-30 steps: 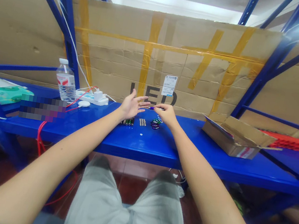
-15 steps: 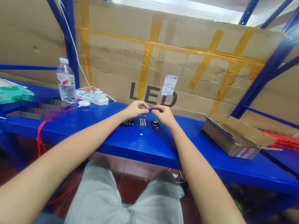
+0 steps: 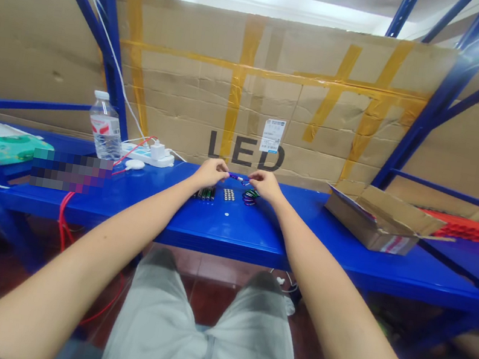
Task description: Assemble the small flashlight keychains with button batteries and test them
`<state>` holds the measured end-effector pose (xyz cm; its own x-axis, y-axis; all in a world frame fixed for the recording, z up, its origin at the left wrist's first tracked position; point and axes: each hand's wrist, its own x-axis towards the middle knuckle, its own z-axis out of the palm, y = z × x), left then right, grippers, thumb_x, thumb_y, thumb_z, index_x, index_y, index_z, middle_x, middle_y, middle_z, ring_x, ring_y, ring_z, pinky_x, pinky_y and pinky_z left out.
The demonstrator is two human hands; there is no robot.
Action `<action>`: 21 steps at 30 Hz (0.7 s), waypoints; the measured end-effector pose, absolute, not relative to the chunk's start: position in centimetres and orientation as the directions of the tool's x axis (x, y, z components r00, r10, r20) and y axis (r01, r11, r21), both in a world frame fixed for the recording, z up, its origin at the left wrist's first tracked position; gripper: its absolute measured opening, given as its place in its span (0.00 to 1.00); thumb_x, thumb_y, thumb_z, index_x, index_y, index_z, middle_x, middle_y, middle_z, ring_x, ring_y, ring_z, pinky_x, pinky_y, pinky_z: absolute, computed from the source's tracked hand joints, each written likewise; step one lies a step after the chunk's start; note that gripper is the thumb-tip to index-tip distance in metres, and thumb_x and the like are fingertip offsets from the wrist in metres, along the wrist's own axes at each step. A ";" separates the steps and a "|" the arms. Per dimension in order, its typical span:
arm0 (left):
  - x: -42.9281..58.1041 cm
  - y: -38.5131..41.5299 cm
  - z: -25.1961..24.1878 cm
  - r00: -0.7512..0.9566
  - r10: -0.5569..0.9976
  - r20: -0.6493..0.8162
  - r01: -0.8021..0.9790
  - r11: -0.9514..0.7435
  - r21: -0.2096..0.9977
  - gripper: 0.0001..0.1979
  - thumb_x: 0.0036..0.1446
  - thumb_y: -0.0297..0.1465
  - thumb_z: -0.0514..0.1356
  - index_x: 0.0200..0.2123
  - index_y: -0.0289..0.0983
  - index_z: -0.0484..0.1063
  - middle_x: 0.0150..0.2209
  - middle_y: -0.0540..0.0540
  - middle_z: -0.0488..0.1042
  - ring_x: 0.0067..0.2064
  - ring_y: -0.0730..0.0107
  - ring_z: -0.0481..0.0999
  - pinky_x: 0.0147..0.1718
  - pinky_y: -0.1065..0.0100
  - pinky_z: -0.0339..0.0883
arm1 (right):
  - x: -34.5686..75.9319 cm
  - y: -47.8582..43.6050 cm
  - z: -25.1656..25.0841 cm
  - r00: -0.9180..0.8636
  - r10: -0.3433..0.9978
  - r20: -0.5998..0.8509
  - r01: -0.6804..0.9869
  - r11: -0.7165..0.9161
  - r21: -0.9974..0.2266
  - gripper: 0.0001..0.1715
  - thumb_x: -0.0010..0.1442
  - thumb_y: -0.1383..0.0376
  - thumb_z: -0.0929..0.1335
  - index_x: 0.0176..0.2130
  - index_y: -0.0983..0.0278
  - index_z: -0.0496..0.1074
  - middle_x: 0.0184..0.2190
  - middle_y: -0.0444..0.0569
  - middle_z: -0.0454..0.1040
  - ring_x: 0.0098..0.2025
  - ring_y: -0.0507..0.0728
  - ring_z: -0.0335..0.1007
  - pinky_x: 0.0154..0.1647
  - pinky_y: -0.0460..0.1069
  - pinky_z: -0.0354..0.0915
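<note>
Over the blue bench [image 3: 231,227], my left hand [image 3: 211,173] pinches one end of a small purple-blue tube [image 3: 234,177], which looks like a keychain flashlight with a silvery end towards the right. My right hand [image 3: 265,185] has its fingers closed on a small blue loop [image 3: 245,183] at that right end; whether loop and tube are joined I cannot tell. Below the hands lie several dark tubes [image 3: 206,193], partly behind my left hand. Beside them are rows of small silver button cells [image 3: 229,194] and a pile of coloured metal loops [image 3: 250,196].
An open cardboard box [image 3: 379,221] stands at the right, with red material [image 3: 474,231] behind it. On the left are a water bottle [image 3: 105,126], a white power strip [image 3: 151,155] with cables, and a green packet [image 3: 19,149]. A large carton [image 3: 180,96] closes off the back.
My hands have drawn slightly apart, the left one moving left. More of the purple-blue tube, its silvery end and the blue loop now show between them.
</note>
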<state>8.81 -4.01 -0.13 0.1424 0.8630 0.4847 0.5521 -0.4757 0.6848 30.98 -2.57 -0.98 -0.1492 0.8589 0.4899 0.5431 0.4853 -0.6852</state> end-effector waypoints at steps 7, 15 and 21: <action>8.3 -3.2 -0.4 0.125 0.876 0.466 0.557 -0.450 0.698 0.04 0.50 0.27 0.66 0.29 0.36 0.73 0.26 0.48 0.78 0.31 0.67 0.78 0.36 0.65 0.69 | 30.7 -2.1 -1.3 -0.108 0.904 0.414 0.568 0.398 -0.721 0.11 0.55 0.74 0.67 0.36 0.69 0.79 0.25 0.46 0.76 0.25 0.50 0.68 0.32 0.45 0.66; 7.4 -2.3 -0.7 0.117 0.912 0.393 0.653 -0.369 0.662 0.06 0.41 0.24 0.69 0.24 0.37 0.75 0.25 0.48 0.76 0.30 0.67 0.74 0.37 0.65 0.69 | 29.5 -1.3 -1.8 -0.211 0.878 0.428 0.776 0.418 -0.473 0.11 0.55 0.74 0.69 0.36 0.65 0.80 0.37 0.50 0.81 0.40 0.54 0.74 0.43 0.45 0.66; 7.1 -1.7 -1.1 0.146 0.902 0.407 0.698 -0.386 0.603 0.07 0.38 0.25 0.71 0.21 0.38 0.76 0.25 0.47 0.75 0.32 0.64 0.74 0.40 0.63 0.69 | 29.2 -1.5 -1.7 -0.308 0.868 0.390 0.865 0.426 -0.265 0.15 0.59 0.73 0.66 0.40 0.63 0.82 0.42 0.53 0.81 0.46 0.58 0.73 0.50 0.48 0.64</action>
